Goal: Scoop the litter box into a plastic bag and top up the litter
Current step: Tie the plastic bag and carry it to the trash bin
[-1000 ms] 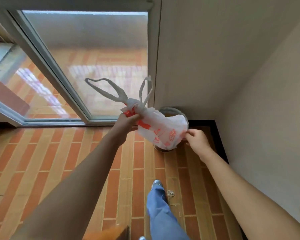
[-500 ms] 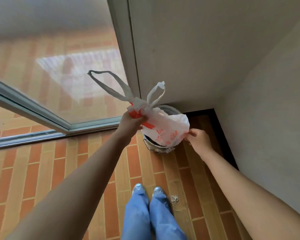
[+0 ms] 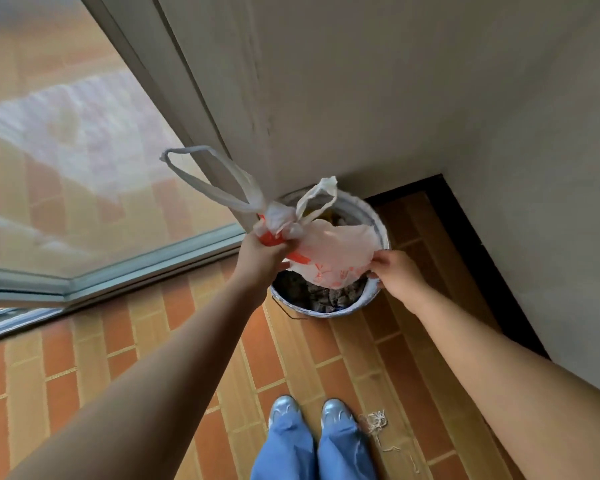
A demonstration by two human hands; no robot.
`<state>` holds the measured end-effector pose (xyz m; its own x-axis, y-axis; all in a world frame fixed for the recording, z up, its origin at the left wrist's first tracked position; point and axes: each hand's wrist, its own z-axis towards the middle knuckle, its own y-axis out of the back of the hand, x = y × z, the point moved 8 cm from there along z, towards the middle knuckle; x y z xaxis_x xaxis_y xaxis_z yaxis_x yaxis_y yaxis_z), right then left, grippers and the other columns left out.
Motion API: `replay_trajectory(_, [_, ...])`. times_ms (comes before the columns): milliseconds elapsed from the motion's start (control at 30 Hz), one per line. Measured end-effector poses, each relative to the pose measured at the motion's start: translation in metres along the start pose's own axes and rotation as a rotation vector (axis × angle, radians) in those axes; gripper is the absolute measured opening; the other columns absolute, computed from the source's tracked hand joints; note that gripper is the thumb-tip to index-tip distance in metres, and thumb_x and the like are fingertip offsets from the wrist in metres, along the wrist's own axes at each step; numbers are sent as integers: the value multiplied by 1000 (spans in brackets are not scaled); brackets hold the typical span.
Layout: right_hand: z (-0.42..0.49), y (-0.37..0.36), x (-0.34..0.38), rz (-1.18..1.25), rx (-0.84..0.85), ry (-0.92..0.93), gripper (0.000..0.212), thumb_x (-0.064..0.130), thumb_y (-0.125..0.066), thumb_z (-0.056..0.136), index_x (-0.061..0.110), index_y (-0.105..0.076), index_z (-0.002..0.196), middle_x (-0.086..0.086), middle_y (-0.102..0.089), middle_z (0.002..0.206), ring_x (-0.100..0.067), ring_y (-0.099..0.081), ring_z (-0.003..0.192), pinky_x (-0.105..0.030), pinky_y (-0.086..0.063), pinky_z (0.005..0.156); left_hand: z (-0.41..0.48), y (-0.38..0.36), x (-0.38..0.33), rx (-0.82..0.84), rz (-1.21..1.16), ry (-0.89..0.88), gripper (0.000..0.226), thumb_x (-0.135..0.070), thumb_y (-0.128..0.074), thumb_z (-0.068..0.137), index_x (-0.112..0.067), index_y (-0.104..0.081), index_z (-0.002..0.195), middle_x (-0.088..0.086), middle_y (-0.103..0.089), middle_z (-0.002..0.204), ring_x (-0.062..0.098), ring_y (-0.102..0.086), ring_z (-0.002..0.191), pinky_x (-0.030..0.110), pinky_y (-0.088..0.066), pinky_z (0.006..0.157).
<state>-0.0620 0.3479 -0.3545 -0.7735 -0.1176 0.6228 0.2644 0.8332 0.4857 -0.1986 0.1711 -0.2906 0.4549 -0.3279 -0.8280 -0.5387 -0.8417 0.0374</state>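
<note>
Below the wall (image 3: 395, 81) and glass door (image 3: 66, 150), on the tiled floor (image 3: 118, 358), a white bucket (image 3: 326, 311) of dark lumps stood in the corner. Over it hung the bag (image 3: 333, 251), bunched at the neck, handles sticking up. The left hand (image 3: 260, 254) gripped that neck; the right hand (image 3: 399, 271) pinched the bag's far corner. Shoes (image 3: 284, 410) stood beside a string scrap (image 3: 378, 420).

frayed string (image 3: 378, 420) lies on the brick-patterned floor (image 3: 136, 358) beside a silver shoe (image 3: 336, 412)
</note>
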Motion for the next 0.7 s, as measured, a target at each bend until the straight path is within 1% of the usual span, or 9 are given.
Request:
replay_trajectory(67, [24, -18, -19, -9, 7, -15, 22, 6, -46, 93, 4, -68, 97, -15, -68, 98, -30, -63, 95, -38, -49, 78, 25, -4, 26, -5, -1, 15, 32, 2, -60, 86, -5, -56, 117, 11, -64, 106, 24, -63, 97, 33, -55, 80])
replay_trajectory(133, [45, -36, -35, -8, 19, -33, 25, 6, -43, 94, 0, -66, 102, -17, -66, 107, -31, -61, 101, -41, -48, 86, 48, -5, 50, -16, 5, 30, 37, 1, -62, 85, -6, -54, 120, 11, -64, 110, 24, -63, 100, 35, -55, 81])
replay_trajectory(233, [67, -62, -60, 4, 69, -92, 30, 11, -37, 98, 6, -60, 117, -13, -59, 124, -30, -55, 112, -46, -44, 99, 73, -5, 84, -23, 14, 71, 33, 2, -62, 85, -7, -56, 116, 12, -64, 108, 26, -63, 99, 35, -55, 78])
replay_trajectory(333, [77, -82, -72, 20, 120, -127, 36, 13, -34, 99, 13, -52, 131, -6, -51, 136, -27, -48, 123, -45, -40, 105, 87, -5, 107, -24, 32, 105, 31, 1, -62, 85, -6, -57, 115, 9, -65, 102, 22, -64, 94, 28, -56, 69])
replay_trajectory(400, [80, -87, -73, 21, 136, -134, 38, 14, -33, 99, 16, -49, 133, -5, -49, 138, -26, -47, 124, -45, -40, 104, 94, -2, 114, -43, 35, 121, 29, 0, -62, 86, -8, -57, 113, 8, -64, 101, 22, -64, 93, 29, -55, 68])
replay_trajectory(500, [80, -85, -67, 39, 134, -126, 38, 12, -32, 98, 14, -51, 131, -6, -52, 134, -27, -50, 120, -46, -42, 102, 100, 0, 111, -55, 74, 133, 20, -2, -63, 85, -15, -58, 100, 8, -63, 99, 24, -62, 93, 36, -53, 79])
replay_trajectory(567, [79, -81, -60, 49, 129, -117, 37, 11, -32, 98, 12, -51, 130, -7, -52, 133, -27, -50, 120, -46, -42, 102, 101, 1, 106, -43, 104, 141, 18, -3, -64, 85, -17, -58, 93, 6, -63, 94, 21, -61, 88, 30, -51, 75])
replay_trajectory(633, [74, -76, -53, 54, 127, -107, 39, 11, -33, 99, 12, -46, 136, -7, -49, 138, -26, -47, 124, -44, -40, 105, 97, 2, 99, -31, 132, 144, 20, -3, -64, 84, -10, -58, 103, 4, -63, 91, 14, -61, 82, 18, -50, 65])
replay_trajectory(700, [68, -69, -46, 51, 116, -97, 40, 10, -34, 99, 10, -41, 138, -8, -47, 140, -25, -46, 127, -42, -38, 107, 93, 7, 93, -35, 177, 152, 28, -4, -63, 85, -7, -56, 112, 5, -64, 95, 10, -60, 78, 14, -47, 58])
